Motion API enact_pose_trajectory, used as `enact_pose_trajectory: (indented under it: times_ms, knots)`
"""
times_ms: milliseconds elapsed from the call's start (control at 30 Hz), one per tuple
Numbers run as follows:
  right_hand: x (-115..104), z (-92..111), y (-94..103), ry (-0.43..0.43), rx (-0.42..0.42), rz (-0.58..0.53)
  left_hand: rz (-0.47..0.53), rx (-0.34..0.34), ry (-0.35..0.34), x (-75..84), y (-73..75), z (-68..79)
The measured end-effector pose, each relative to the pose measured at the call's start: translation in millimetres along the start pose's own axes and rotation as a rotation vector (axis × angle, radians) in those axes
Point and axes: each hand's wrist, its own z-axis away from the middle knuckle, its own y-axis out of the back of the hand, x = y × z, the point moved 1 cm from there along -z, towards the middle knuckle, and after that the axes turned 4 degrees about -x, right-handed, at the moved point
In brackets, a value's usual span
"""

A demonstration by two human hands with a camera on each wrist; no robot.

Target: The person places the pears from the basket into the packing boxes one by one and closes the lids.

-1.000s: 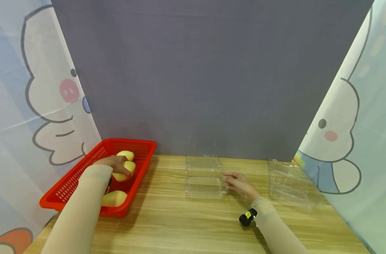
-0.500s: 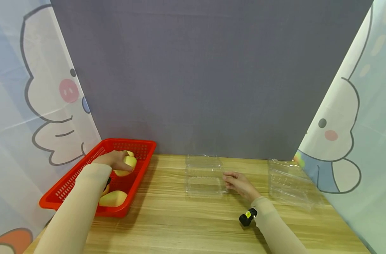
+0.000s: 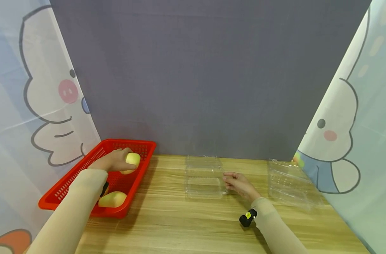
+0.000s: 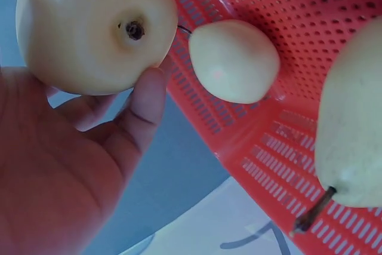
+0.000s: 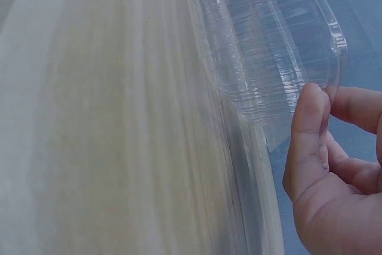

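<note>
My left hand (image 3: 116, 160) holds a pale yellow pear (image 3: 133, 159) at the right side of the red basket (image 3: 139, 141). In the left wrist view, fingers and thumb curl about the held pear (image 4: 89, 40), its dark-centred end facing the camera. Another small pear (image 4: 234, 61) with a thin stem and a larger pear (image 4: 355, 123) appear inside the basket. My right hand (image 3: 240, 185) pinches the right edge of an opened clear plastic clamshell box (image 3: 203, 185) on the table. The right wrist view has thumb and forefinger on the rim of that box (image 5: 268, 40).
Further right on the wooden table (image 3: 180, 225) stands more clear plastic packaging (image 3: 289, 183). A pear (image 3: 112, 199) lies in the basket's near end. A grey cloth (image 3: 193, 77) closes off the back, with cartoon-printed curtains (image 3: 332, 141) at both sides.
My left hand has lifted the pear and moved it slightly right, toward the basket's right rim. My right hand and the clamshell box have stayed put.
</note>
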Motion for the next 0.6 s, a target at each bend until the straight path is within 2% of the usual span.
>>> enact_pose_trajectory:
  times_ms: [333,600]
  knots:
    - [-2,1,-2.2,0.005,-0.005,-0.006,0.034,0.078,-0.011,18.3,3.3,4.0]
    - [-1,1,-0.2,0.019,-0.024,-0.004,0.123,0.114,-0.018,32.2,2.6,4.4]
